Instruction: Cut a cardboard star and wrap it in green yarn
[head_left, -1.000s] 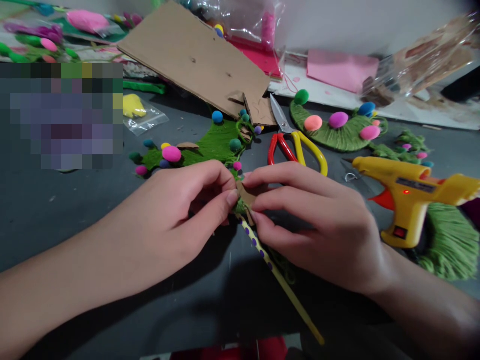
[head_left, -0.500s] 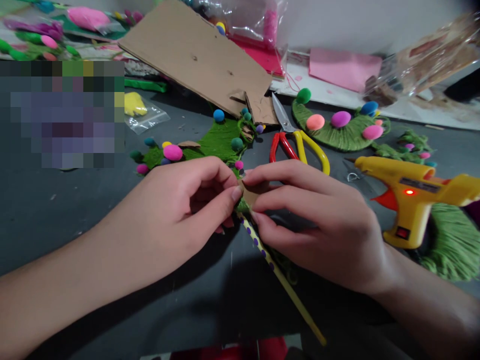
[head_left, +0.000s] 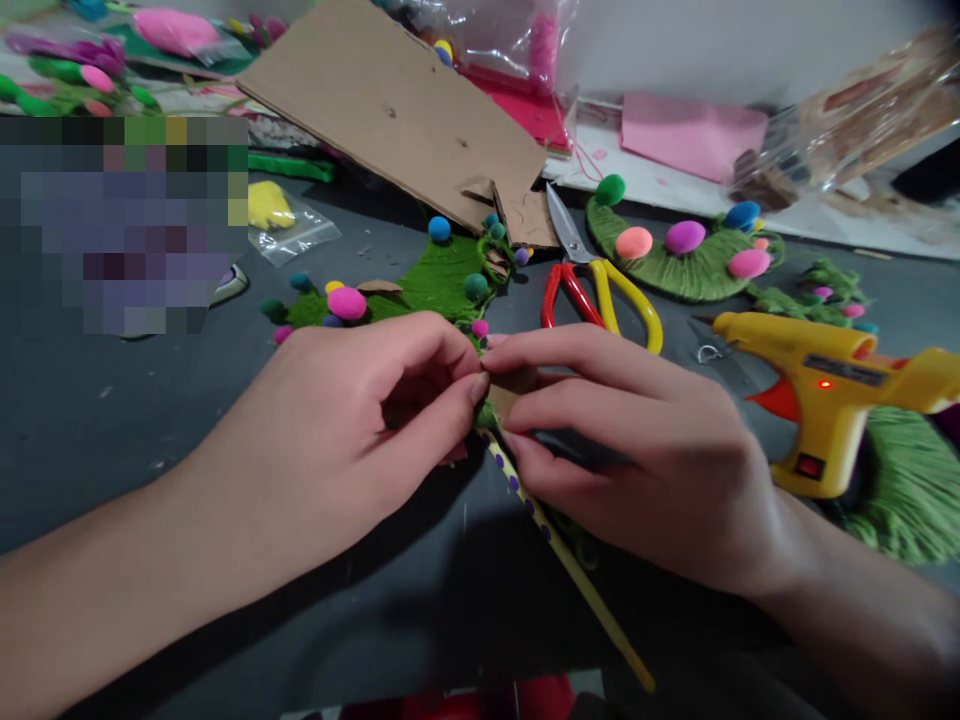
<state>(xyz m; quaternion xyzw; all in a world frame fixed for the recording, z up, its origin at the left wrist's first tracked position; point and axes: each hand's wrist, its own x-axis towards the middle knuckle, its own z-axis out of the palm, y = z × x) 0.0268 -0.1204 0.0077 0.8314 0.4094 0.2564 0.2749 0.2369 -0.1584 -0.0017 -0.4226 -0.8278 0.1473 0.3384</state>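
My left hand [head_left: 367, 410] is closed in a pinch, thumb against fingers, on a small piece of cardboard [head_left: 504, 398] partly wrapped in green yarn [head_left: 487, 414]. From the other side, the fingertips of my right hand [head_left: 637, 440] grip the same piece. A pale yellow stick [head_left: 581, 580] with purple dots slants down to the right from below it; my fingers hide how the two join. Just beyond my hands lies a green yarn-wrapped shape [head_left: 439, 285] covered in coloured pom-poms.
Scissors [head_left: 574, 250] with red and yellow handles lie behind my right hand. A yellow glue gun [head_left: 825, 400], its red light on, is at right beside green yarn [head_left: 911, 485]. Cardboard [head_left: 390, 110] leans at the back, near a pom-pom crescent [head_left: 667, 260].
Both hands keep their hold on the yarn-wrapped cardboard, with only a tiny shift of the fingers. The whole view has drifted slightly.
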